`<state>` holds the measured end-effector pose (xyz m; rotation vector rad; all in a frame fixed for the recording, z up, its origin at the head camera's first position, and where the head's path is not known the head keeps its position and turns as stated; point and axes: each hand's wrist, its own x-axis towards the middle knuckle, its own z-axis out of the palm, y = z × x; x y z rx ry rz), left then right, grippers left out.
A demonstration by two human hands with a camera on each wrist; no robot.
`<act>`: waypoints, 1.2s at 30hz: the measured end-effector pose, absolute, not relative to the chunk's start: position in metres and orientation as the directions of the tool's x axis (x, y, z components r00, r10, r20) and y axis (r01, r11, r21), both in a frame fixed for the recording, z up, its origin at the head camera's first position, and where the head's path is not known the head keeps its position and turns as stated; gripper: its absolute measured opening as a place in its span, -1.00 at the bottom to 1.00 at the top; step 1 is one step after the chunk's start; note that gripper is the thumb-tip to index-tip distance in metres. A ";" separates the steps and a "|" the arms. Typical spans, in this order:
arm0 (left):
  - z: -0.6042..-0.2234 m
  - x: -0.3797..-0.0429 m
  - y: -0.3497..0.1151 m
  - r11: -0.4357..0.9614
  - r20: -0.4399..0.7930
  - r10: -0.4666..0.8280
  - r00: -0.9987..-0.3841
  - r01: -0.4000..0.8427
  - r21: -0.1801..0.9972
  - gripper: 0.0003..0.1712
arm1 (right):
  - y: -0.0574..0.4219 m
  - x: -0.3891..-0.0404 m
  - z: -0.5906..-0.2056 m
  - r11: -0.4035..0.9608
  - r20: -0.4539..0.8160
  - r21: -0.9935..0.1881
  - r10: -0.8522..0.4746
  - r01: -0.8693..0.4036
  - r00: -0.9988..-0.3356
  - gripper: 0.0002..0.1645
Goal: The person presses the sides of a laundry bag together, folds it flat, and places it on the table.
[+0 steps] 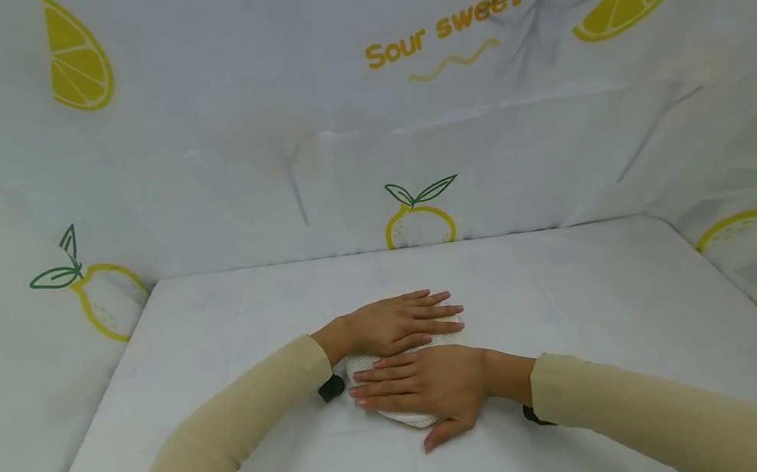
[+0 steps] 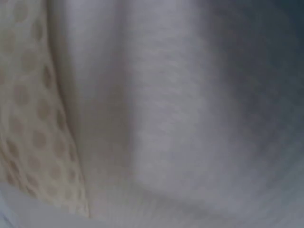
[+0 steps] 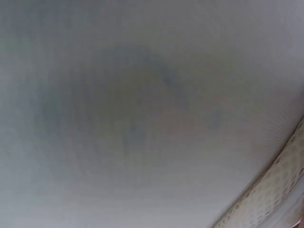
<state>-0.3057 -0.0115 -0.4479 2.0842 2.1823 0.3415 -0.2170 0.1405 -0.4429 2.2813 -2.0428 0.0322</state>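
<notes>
A flat, off-white mesh fabric piece (image 1: 408, 419) lies on the table, mostly covered by two hands. Over its far part rests my left hand (image 1: 391, 324), palm down, fingers straight and pointing right. My right hand (image 1: 444, 381) lies across the nearer part with fingers extended to the left and the thumb out towards the front. In the left wrist view the perforated mesh (image 2: 33, 114) shows along the left side. The right wrist view catches a mesh edge (image 3: 273, 192) at lower right. What lies under the palms is hidden.
A white cloth covers the table (image 1: 234, 313). Behind it hangs a white curtain (image 1: 207, 185) with lemon prints and lettering, which also runs down both sides. A small black wrist device (image 1: 331, 388) sits at the left cuff.
</notes>
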 end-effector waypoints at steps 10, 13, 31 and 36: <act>-0.450 -0.305 -0.011 0.049 0.064 0.996 -0.065 0.971 0.232 -0.47 | 0.141 -0.220 -0.449 -0.112 0.086 0.019 -0.990 -0.994 0.113 0.12; -0.451 -0.305 -0.010 0.044 0.059 0.997 -0.059 0.972 0.231 -0.46 | 0.141 -0.220 -0.451 -0.109 0.091 0.014 -0.990 -0.994 0.110 0.12; -0.453 -0.307 -0.011 0.028 0.058 0.997 -0.046 0.961 0.274 -0.46 | 0.139 -0.219 -0.452 -0.095 0.084 0.024 -0.992 -0.995 0.097 0.09; -0.451 -0.307 -0.011 0.031 0.052 0.998 -0.047 0.960 0.278 -0.47 | 0.139 -0.219 -0.452 -0.094 0.084 0.021 -0.992 -0.995 0.096 0.09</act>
